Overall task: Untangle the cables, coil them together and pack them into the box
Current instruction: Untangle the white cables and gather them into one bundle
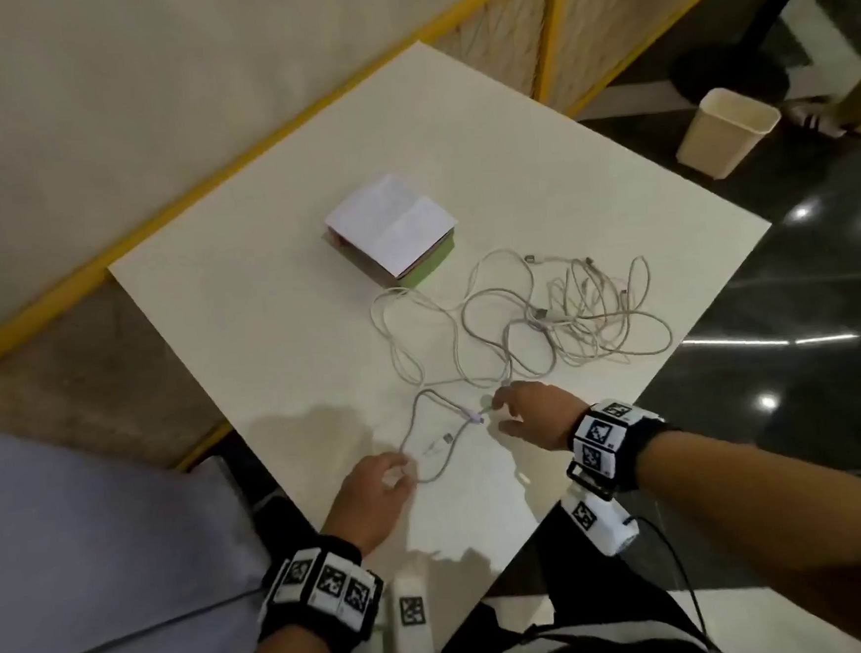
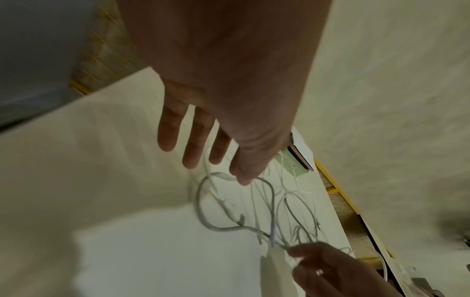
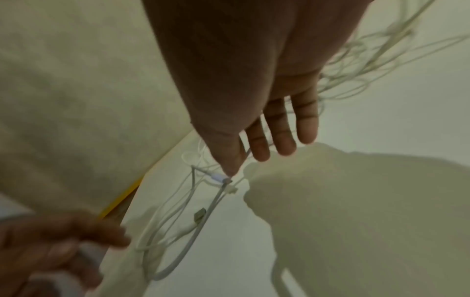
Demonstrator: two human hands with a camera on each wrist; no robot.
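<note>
A tangle of thin white cables (image 1: 572, 315) lies spread on the white table (image 1: 262, 313), right of centre. Behind it stands a small box (image 1: 389, 226) with its white flaps folded open. A loop of cable (image 1: 426, 429) trails toward the near corner. My left hand (image 1: 401, 475) pinches that loop between thumb and forefinger (image 2: 239, 176), with the other fingers straight. My right hand (image 1: 499, 413) has its thumb tip (image 3: 229, 174) and forefinger on a cable end with a purple-tipped connector (image 3: 220, 177). A loose USB plug (image 3: 199, 214) lies between the hands.
The table's near corner (image 1: 536, 519) is just below my hands. A beige bin (image 1: 727, 130) stands on the dark floor at the right. A yellow-framed partition (image 1: 543, 23) runs behind the table.
</note>
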